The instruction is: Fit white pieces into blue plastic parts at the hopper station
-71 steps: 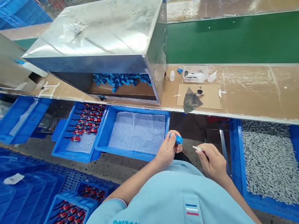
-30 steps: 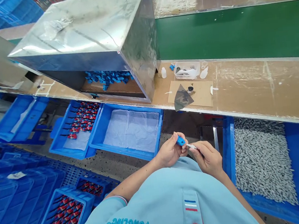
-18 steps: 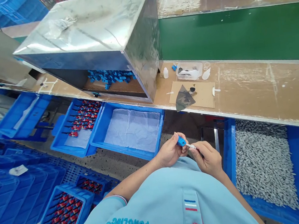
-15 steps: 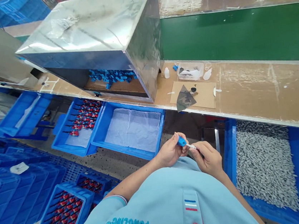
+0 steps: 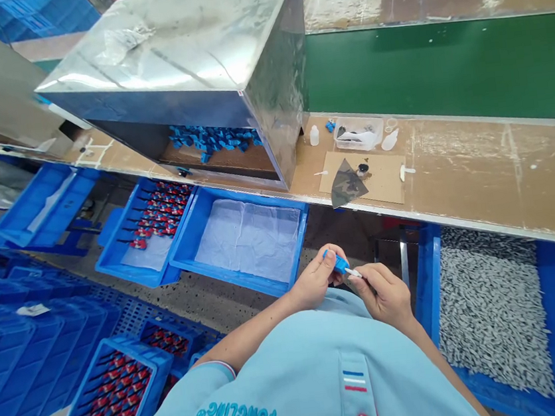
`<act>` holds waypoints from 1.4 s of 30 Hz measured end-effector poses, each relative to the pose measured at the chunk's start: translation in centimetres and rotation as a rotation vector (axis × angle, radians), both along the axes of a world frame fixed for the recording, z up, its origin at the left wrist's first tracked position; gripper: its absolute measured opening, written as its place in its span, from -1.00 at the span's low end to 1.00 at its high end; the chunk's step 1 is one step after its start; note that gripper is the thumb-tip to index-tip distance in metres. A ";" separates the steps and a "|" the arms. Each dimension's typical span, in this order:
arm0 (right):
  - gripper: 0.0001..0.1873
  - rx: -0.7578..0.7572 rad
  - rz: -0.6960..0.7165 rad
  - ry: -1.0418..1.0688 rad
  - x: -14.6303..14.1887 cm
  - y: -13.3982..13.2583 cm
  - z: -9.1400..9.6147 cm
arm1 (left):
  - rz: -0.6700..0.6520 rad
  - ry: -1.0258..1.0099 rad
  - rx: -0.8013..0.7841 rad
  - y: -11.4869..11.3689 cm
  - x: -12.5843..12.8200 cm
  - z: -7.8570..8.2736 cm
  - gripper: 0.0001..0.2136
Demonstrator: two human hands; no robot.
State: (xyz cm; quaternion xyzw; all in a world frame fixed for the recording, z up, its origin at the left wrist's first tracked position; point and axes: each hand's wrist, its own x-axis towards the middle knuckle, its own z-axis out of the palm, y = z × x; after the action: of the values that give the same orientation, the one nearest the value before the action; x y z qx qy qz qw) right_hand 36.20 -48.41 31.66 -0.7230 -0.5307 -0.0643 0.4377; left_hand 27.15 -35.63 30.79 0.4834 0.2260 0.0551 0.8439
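Observation:
My left hand (image 5: pixel 318 275) is closed on a small blue plastic part (image 5: pixel 340 265), gripped between thumb and fingers in front of my shirt. Pinched in my right hand (image 5: pixel 383 291) is a thin pale grey-white piece (image 5: pixel 353 272) with a slim tip. That tip meets the end of the blue part; whether it sits inside cannot be made out. A blue bin (image 5: pixel 429 284) at the right holds a heap of similar small grey pieces (image 5: pixel 493 317). More blue parts (image 5: pixel 214 139) lie piled inside the metal hood ahead.
The metal hood (image 5: pixel 274 88) stands on a brown bench (image 5: pixel 473 165). On it are a clear tub (image 5: pixel 359 133), a white bottle (image 5: pixel 314 136), cardboard (image 5: pixel 387 182) and a camouflage cloth (image 5: pixel 347 183). Blue trays (image 5: pixel 246 285) hang below; one holds red-blue pieces (image 5: pixel 158 211). A green belt (image 5: pixel 442 69) runs behind.
The camera view has shifted slightly. Both hands stay close together on the same pieces, and the blue part has tilted a little.

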 end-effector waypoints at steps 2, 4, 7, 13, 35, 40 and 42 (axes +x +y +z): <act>-0.84 -0.013 -0.011 -0.018 0.0 -0.1 -0.2 | -0.016 -0.009 0.088 0.2 -0.1 0.3 -0.48; -0.84 -0.024 -0.015 -0.037 -0.1 -0.1 -0.3 | -0.026 -0.023 0.164 0.3 -0.1 0.7 -0.49; -0.84 -0.033 -0.014 -0.062 0.0 -0.2 -0.4 | -0.043 -0.033 0.256 0.4 -0.1 1.2 -0.51; -0.80 -0.053 -0.001 -0.058 0.2 -0.2 -0.3 | -0.118 0.008 0.332 0.6 -0.4 1.3 -0.51; -0.89 0.011 -0.057 0.615 -0.2 -1.2 -1.2 | -0.202 -0.013 0.451 1.5 -0.5 2.3 -0.65; -0.93 0.053 -0.036 0.670 -0.4 -1.3 -1.1 | -0.215 -0.091 0.622 2.0 -0.7 1.6 -0.81; -0.94 0.071 -0.025 0.670 -0.4 -1.4 -0.9 | -0.177 -0.106 0.601 2.0 -0.8 1.3 -0.81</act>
State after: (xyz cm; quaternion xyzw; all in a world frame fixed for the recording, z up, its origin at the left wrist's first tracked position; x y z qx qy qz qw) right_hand 35.81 -49.84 30.78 -0.6944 -0.3459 0.1532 0.6121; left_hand 26.38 -33.67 32.05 0.7254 0.1125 0.0710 0.6754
